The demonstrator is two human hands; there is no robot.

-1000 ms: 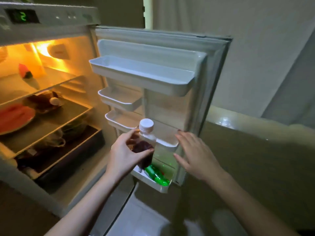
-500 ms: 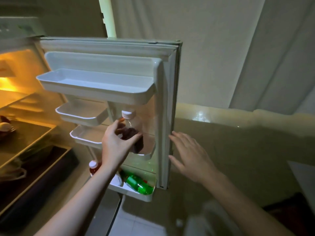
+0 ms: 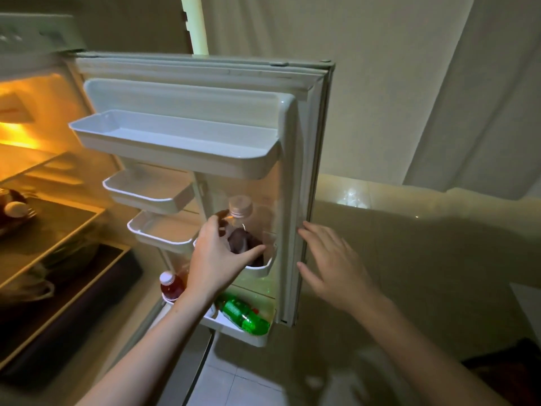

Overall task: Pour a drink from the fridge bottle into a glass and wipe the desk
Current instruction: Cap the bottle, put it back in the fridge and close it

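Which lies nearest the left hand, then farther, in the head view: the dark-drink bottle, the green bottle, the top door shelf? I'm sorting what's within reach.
1. Dark-drink bottle: in the left hand, at the small door bin.
2. Green bottle: lying in the bottom door bin, just below the hand.
3. Top door shelf: well above the hand.

The left hand [image 3: 216, 259] wraps around a bottle [image 3: 241, 230] of dark drink standing in a pocket of the open fridge door [image 3: 304, 183]. The right hand [image 3: 330, 265], fingers spread, rests at the door's edge.

Bottle [image 3: 240, 230] lowered into door pocket [image 3: 260, 268]; left hand [image 3: 216, 259] followed down.
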